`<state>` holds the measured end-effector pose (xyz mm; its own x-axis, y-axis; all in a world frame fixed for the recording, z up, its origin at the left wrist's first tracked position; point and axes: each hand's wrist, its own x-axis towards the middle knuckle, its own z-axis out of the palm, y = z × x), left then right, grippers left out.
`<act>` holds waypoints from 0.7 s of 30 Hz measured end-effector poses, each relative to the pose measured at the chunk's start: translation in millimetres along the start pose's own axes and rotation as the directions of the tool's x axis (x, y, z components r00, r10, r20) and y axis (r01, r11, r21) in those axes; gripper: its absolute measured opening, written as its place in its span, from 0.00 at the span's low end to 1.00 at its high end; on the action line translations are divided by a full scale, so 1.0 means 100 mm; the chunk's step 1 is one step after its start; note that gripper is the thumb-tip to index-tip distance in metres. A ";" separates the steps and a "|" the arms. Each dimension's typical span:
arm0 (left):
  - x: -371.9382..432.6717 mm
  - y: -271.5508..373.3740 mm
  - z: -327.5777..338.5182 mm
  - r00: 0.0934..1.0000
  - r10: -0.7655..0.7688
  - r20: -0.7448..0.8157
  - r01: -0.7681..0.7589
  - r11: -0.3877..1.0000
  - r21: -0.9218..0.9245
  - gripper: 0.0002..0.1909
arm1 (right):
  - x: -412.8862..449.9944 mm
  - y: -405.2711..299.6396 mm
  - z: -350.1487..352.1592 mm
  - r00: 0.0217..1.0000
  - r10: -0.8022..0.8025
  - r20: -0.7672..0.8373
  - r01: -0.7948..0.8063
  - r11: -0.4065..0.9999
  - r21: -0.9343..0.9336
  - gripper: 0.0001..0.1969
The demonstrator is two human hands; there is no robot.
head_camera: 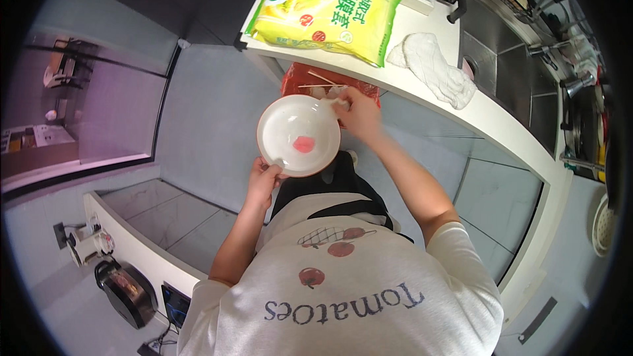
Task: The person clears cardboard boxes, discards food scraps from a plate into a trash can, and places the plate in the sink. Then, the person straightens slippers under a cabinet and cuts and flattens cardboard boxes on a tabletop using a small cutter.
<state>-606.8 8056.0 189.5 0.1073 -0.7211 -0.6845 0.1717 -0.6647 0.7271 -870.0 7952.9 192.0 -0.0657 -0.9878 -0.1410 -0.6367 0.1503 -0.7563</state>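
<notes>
My left hand (264, 180) grips the near left rim of a white bowl (284, 131) with an orange-brown edge. A small pink-red patch (304, 144) shows inside the bowl; whether it is a print or a piece of something I cannot tell. At the bowl's far right rim, my right hand (358, 111) pinches a crumpled pale tissue or cloth (336, 103). Beyond the bowl, below the counter edge, is a red plastic bag (295, 73) lining a bin, with thin sticks (321, 85) and pale scraps in it.
On the white counter (425, 22) ahead lie a yellow-green plastic package (321, 10) and a white cloth (430, 66). A steel sink (514, 74) is at the right, near a dish rack. Behind me on the left, a rice cooker (126, 291) stands on another counter (143, 252).
</notes>
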 end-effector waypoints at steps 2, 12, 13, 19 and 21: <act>-0.06 -0.06 -0.07 1.000 0.001 -0.012 -0.001 1.000 0.013 0.13 | 0.10 0.25 0.07 0.986 -0.149 -0.080 0.141 0.985 -0.098 0.15; -0.06 -0.19 -0.41 0.999 0.044 0.007 -0.045 0.997 0.066 0.15 | -0.36 -0.15 0.72 0.805 -0.397 0.441 0.584 0.658 -0.474 0.14; -0.04 -0.21 -0.45 0.999 0.044 0.017 -0.045 0.997 0.069 0.15 | -0.34 -0.13 0.75 0.810 -0.314 0.495 0.555 0.682 -0.477 0.13; 0.06 -0.20 -0.57 0.999 -0.027 0.041 0.024 0.997 0.069 0.17 | -0.24 -0.28 0.48 0.882 -0.455 0.123 0.463 0.885 -0.046 0.11; 0.04 -0.14 -0.56 0.999 0.002 0.046 -0.004 0.999 0.054 0.17 | -0.14 -0.33 0.26 0.931 -0.356 0.084 0.364 0.925 -0.110 0.11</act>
<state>-553.4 8073.1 173.8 0.0628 -0.7304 -0.6801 0.1176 -0.6713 0.7318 -827.5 7963.1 202.6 0.2304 -0.9694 0.0847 -0.6973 -0.2252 -0.6805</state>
